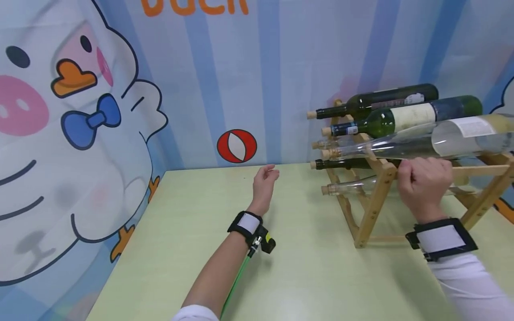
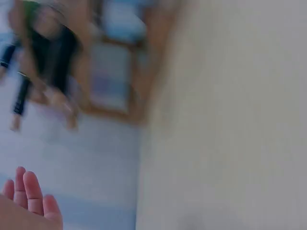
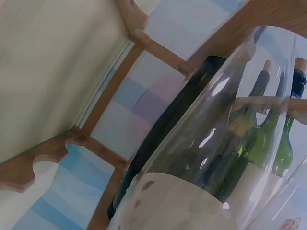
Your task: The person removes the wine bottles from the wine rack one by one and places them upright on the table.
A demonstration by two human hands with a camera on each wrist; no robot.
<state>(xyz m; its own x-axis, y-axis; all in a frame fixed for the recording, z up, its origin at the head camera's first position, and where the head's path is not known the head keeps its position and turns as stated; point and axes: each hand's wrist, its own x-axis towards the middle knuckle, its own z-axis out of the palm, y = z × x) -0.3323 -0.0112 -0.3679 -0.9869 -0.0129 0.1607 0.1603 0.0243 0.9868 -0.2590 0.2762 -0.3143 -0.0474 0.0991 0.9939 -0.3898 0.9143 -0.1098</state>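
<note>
My right hand (image 1: 426,187) grips the front top rail of a wooden wine rack (image 1: 373,210), its fingers curled over the bar. Just above that hand lies a clear glass bottle (image 1: 401,143) with a cork. Behind it on the top row rest a green bottle (image 1: 383,122) with a pale label and a dark bottle (image 1: 361,104). Through the right wrist view, clear glass with a label (image 3: 182,201) fills the lower right. Over the table, left of the rack, hangs my left hand (image 1: 265,185), fingers loosely bent and holding nothing.
Lower in the rack lie more corked bottles, among them a clear one (image 1: 357,185) and a dark one (image 1: 341,164). The pale table (image 1: 192,249) meets a printed cloth backdrop (image 1: 249,67) at its far edge. A green cable (image 1: 237,281) runs along the left forearm.
</note>
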